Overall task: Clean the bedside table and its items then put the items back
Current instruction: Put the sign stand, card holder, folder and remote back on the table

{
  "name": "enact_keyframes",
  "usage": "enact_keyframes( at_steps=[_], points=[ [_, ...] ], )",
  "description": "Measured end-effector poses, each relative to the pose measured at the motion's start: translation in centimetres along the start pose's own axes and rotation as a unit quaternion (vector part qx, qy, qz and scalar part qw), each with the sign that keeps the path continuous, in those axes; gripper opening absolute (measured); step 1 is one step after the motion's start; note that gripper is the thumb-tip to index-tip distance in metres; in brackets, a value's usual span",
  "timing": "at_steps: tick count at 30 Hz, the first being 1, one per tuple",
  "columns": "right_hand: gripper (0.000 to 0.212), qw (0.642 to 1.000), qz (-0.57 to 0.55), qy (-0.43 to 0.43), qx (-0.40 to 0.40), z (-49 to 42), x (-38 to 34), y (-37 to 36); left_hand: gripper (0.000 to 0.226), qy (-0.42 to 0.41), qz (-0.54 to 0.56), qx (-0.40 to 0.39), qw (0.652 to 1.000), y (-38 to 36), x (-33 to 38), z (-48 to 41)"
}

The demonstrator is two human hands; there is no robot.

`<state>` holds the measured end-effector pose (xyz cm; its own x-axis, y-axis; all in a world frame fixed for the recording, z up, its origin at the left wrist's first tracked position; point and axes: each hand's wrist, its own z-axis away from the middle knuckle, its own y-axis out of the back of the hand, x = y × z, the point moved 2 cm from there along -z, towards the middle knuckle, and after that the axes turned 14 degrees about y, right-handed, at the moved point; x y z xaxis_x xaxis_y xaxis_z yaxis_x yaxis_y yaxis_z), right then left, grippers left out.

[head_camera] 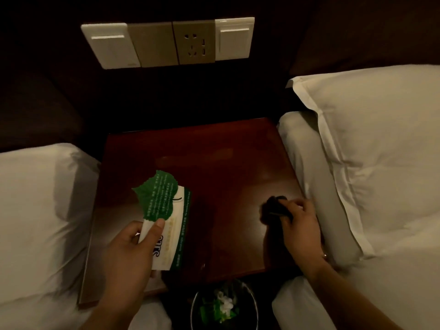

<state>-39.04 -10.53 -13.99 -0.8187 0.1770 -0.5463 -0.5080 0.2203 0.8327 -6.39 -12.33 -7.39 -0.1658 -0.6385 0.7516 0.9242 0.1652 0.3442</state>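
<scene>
A dark red wooden bedside table (214, 151) stands between two beds. My left hand (128, 253) holds a white and green card (173, 232) above the table's front left part, with a green leaf-shaped card (154, 196) on top of it under my thumb. My right hand (297, 225) grips a dark cloth (273, 207) and presses it on the table near the right edge.
White bedding lies on the left (35, 210) and a white pillow on the right (369, 151), both close to the table's sides. A wall panel with switches and a socket (166, 44) is behind. A bin with rubbish (223, 303) stands below the front edge.
</scene>
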Motion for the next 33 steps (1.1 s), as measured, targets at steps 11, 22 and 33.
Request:
enact_keyframes(
  at_steps=[11,22,33],
  points=[
    [0.070,0.967,0.218,-0.013,-0.129,-0.6,-3.6,0.4,0.013,-0.080,-0.141,-0.054,0.985,2.2,4.0,-7.0],
    [0.068,0.891,-0.400,0.002,-0.214,-7.0,-15.1,-7.5,0.017,-0.157,-0.277,-0.083,0.944,1.4,5.6,-8.9],
    [0.065,0.892,-0.427,-0.096,-0.111,-7.6,-13.4,-9.3,0.035,-0.156,-0.233,-0.013,0.960,-3.8,2.0,-9.2]
  ],
)
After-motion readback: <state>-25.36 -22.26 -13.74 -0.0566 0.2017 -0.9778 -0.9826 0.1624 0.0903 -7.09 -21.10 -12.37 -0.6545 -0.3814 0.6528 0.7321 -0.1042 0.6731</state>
